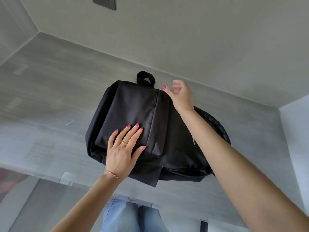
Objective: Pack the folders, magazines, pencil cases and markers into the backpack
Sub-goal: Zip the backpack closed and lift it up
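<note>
A black backpack [133, 106] lies flat on the grey table [50, 97], its carry loop [145, 78] toward the wall. My left hand [122, 148] rests flat on the front pocket with its fingers spread. My right hand [179, 94] hovers at the top end of the pocket's zip [157, 104]; the thumb tip is beside the zip's end, and the other fingers are blurred and apart from it. The zip looks closed. No folders, magazines, pencil cases or markers are in view.
A grey wall [200, 39] stands close behind the backpack, with a dark wall plate [104, 2] high up. A black mesh part [215, 124] sticks out under the bag at the right. The table's front edge [66, 179] is near my jeans [120, 215].
</note>
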